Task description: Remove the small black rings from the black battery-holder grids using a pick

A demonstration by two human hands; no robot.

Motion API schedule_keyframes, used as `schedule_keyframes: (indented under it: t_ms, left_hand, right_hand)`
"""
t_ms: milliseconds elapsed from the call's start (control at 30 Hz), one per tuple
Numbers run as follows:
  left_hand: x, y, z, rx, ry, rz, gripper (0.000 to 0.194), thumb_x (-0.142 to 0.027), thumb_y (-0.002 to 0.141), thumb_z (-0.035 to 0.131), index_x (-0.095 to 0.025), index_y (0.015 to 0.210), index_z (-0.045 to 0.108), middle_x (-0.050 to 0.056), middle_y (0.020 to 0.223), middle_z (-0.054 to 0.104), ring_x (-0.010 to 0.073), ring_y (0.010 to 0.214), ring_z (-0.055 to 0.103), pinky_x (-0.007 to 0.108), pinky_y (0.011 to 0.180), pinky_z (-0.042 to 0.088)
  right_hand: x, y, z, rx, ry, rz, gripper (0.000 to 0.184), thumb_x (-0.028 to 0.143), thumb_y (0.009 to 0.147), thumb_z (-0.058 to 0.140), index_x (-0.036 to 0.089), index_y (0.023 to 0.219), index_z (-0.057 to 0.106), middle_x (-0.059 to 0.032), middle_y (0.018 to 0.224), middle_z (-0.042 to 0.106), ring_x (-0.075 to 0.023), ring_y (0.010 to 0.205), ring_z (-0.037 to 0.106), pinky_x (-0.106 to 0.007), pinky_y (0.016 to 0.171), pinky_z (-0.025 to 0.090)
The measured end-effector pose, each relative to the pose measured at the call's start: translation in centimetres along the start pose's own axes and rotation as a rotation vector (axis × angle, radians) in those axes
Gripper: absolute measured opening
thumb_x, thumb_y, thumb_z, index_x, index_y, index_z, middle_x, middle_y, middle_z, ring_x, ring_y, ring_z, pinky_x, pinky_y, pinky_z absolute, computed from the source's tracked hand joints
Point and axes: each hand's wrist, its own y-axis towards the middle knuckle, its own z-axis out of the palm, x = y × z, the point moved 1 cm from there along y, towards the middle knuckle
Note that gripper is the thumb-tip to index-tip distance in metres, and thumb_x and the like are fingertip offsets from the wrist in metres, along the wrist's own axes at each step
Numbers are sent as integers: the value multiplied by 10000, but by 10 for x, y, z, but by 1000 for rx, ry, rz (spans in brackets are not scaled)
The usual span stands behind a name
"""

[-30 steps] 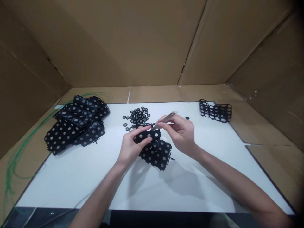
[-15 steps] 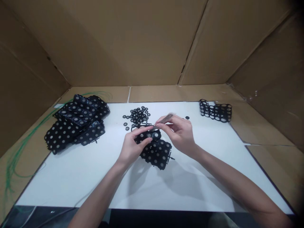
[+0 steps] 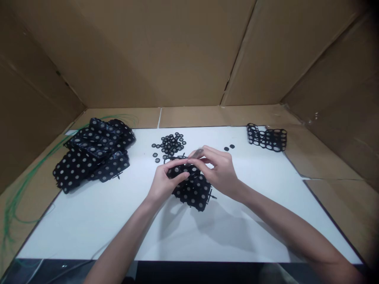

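Three black stacks on the white sheet [image 3: 74, 232], with both hands over one. What's where?

Cardboard walls [image 3: 133, 59] box it all in. Dotted frames [image 3: 89, 157] heap up left, open frames [image 3: 266, 138] sit right, small rings [image 3: 170, 144] lie mid-sheet, and a centre stack [image 3: 194, 199] lies under the hands.

Why's the left hand [image 3: 164, 183] set like that?

Fingers and thumb clamp a dotted strip [image 3: 180, 170], steadying it low over the centre stack. Touching? I can't tell. Earlier it rode higher.

And the right hand [image 3: 222, 171]?

Fingers pinched together on tweezers [image 3: 197, 153], their tips hidden near the strip. It's moved in closer than before.

Anything else new?

Two loose discs [image 3: 232, 146] beyond that hand; earlier, just one.
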Motion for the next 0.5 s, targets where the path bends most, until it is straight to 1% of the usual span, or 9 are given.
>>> schedule_keyframes:
  t_ms: [100, 200, 333, 500]
  left_hand:
    - [-1, 2, -1, -21, -14, 1, 289, -244, 687, 647, -226, 975, 666, 31, 1056, 660, 211, 1042, 557, 352, 952, 372]
    - [-3, 2, -1, -21, 26, 24, 310, -244, 707, 624, -221, 1016, 650, 40, 1098, 643, 219, 1079, 536, 365, 970, 354]
    - [-6, 1, -1, 8, 77, 79, 320, -216, 719, 603, -223, 1037, 638, 40, 1096, 643, 206, 1062, 547, 353, 965, 365]
    - [-4, 1, -2, 18, 105, 134, 307, -193, 723, 589, -228, 1022, 646, 42, 1076, 649, 208, 1044, 558, 361, 952, 382]
  right_hand:
    - [0, -1, 2, -28, -10, -40, 122, 146, 810, 517, 161, 706, 578, -37, 723, 614, -125, 673, 578, -260, 574, 519]
    - [0, -1, 0, -74, 2, -20, 110, 159, 806, 532, 170, 711, 586, -29, 736, 620, -123, 688, 586, -260, 595, 523]
    - [3, 0, -3, -85, 15, 8, 101, 165, 806, 534, 178, 731, 600, -27, 757, 624, -125, 712, 595, -262, 622, 534]
    - [6, -2, -3, -99, -31, -36, 110, 161, 812, 523, 185, 732, 594, -28, 749, 630, -127, 707, 600, -262, 610, 538]
